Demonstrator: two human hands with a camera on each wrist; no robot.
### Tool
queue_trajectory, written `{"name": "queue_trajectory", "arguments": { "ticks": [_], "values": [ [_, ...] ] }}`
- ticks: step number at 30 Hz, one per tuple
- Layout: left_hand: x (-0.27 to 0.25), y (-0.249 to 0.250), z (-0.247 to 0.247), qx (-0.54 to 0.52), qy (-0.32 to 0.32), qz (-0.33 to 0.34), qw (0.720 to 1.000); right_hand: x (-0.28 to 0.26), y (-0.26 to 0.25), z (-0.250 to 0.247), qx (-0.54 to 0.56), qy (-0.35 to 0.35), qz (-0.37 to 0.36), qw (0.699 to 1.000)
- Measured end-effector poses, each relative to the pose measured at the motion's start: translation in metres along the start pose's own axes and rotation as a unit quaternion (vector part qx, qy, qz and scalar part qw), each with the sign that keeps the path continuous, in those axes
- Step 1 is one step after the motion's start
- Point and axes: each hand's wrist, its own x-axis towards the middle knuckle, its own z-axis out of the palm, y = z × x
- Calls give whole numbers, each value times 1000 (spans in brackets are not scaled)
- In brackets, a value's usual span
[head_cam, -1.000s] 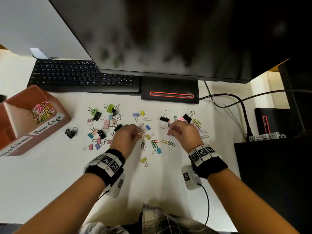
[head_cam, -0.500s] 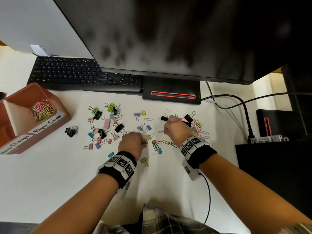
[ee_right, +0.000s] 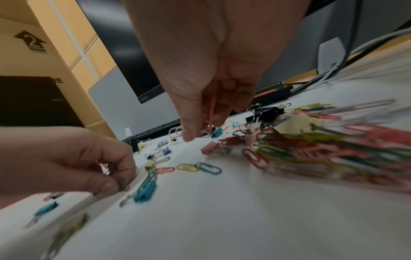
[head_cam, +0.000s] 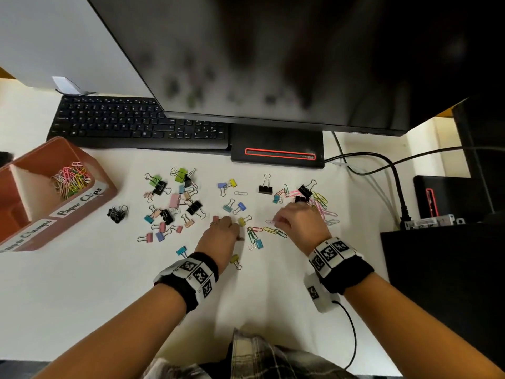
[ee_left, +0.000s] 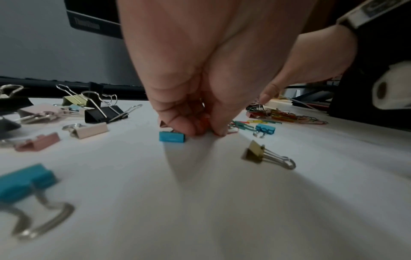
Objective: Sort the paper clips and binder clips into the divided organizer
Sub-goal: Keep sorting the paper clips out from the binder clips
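My left hand point(head_cam: 237, 233) is low on the white desk, thumb and fingers pinching a small red paper clip point(ee_left: 203, 123) that they mostly hide; a blue binder clip point(ee_left: 171, 136) lies just beside them. My right hand point(head_cam: 276, 221) hovers a little to the right and pinches a pink paper clip point(ee_right: 212, 112) that hangs from its fingertips. Loose paper clips point(head_cam: 322, 206) are heaped right of that hand, and a few more point(head_cam: 252, 233) lie between the hands. Coloured and black binder clips point(head_cam: 169, 203) are scattered to the left. The brown divided organizer point(head_cam: 105, 188) stands at the far left with paper clips point(head_cam: 71, 181) in its labelled compartment.
A black keyboard point(head_cam: 136, 124) and the monitor base point(head_cam: 277, 154) run along the back, under a large dark monitor point(head_cam: 273, 64). Cables point(head_cam: 393, 173) and black boxes point(head_cam: 442, 269) fill the right side. Bare desk point(head_cam: 82, 283) lies in front of the organizer.
My left hand has dropped away from the right hand to the desk by the red and green paper clips. The right hand keeps its pink clip and has drifted slightly right.
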Motion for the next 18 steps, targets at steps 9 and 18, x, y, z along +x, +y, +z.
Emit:
{"name": "queue_trajectory", "arguments": {
  "ticks": [9, 18],
  "values": [
    [10, 18, -18, -114, -17, 92, 989, -21, 4, 20, 52, -34, 47, 997],
    [26, 27, -27, -9, -17, 67, 998, -7, 0, 33, 104, -5, 103, 989]
  ]
}}
